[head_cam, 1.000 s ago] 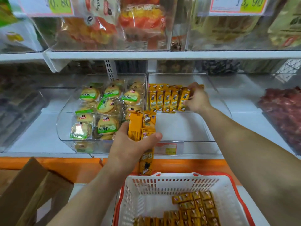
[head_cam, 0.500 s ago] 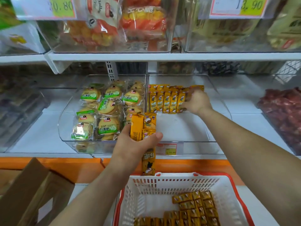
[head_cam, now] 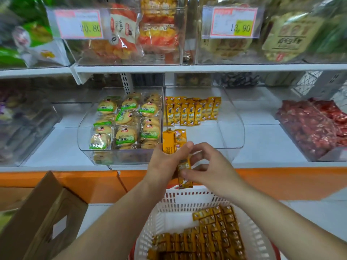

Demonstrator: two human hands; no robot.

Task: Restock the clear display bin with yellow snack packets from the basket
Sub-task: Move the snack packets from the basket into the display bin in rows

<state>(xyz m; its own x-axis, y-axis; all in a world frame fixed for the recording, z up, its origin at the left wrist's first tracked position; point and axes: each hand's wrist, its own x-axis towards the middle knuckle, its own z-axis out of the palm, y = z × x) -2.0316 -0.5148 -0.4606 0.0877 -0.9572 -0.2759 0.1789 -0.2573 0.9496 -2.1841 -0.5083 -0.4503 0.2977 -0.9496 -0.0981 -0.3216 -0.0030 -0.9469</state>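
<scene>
Your left hand [head_cam: 163, 166] grips a bundle of yellow snack packets [head_cam: 173, 140] upright, fingers curled round them, just in front of the shelf edge. Your right hand [head_cam: 212, 171] meets it from the right, thumb and fingertips pinching one long packet [head_cam: 185, 175] that hangs down from the bundle, its lower end just above the far rim of the basket [head_cam: 187, 199]. Both hands sit in front of the clear display bin [head_cam: 242, 128], where a row of yellow packets [head_cam: 191, 113] stands across the back, starting at the left wall. The white basket below your wrists holds more yellow packets [head_cam: 216, 235] laid flat, mostly on its right side. Just left of the display bin, a second clear bin [head_cam: 82, 132] holds round biscuits [head_cam: 125, 119] in green-labelled wrappers. A cardboard box [head_cam: 43, 222] stands at lower left, and red packets [head_cam: 315, 126] fill a bin at far right
</scene>
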